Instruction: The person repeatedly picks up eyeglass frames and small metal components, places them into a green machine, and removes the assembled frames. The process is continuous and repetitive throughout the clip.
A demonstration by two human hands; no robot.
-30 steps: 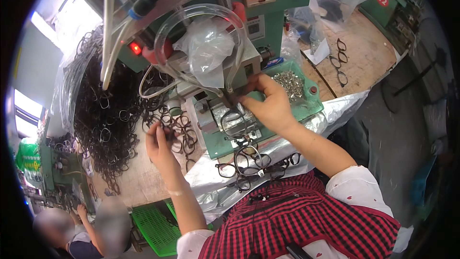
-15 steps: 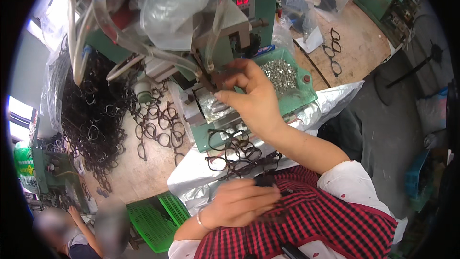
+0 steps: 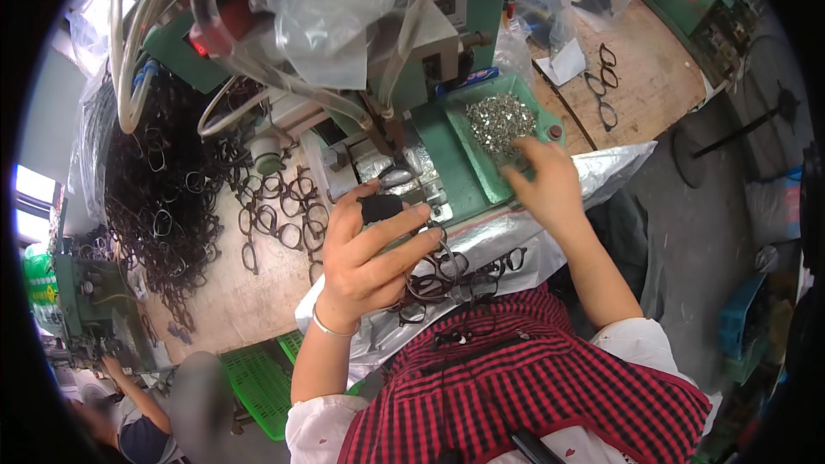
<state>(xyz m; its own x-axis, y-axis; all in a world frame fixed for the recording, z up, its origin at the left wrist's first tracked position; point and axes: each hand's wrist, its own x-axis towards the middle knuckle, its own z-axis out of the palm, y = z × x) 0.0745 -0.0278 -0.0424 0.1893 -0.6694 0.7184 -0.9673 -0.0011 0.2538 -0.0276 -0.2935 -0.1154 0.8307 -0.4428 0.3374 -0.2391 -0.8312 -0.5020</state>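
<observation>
My left hand [image 3: 369,249], with a black wrap on one finger, is closed on a dark spectacle frame [image 3: 449,259] at the front of the green machine's metal fixture [image 3: 397,177]. The fingers partly hide this frame. My right hand [image 3: 552,187] is over the near right edge of a green tray [image 3: 491,179], its bent fingers and thumb apart, slightly blurred. Small shiny metal parts [image 3: 500,123] lie heaped in that tray. More dark spectacle frames [image 3: 485,279] rest on silvery sheeting [image 3: 550,245] by my lap.
A big pile of dark spectacle frames [image 3: 159,198] covers the left of the wooden bench [image 3: 249,301]. Clear hoses [image 3: 301,96] and a plastic bag [image 3: 331,13] hang before the machine. Green baskets [image 3: 258,387] stand lower left. Another person's arm [image 3: 137,395] shows at far left.
My right hand has moved from the machine's fixture to the tray at the right. The left hand has risen from my lap to the fixture, where it holds a spectacle frame.
</observation>
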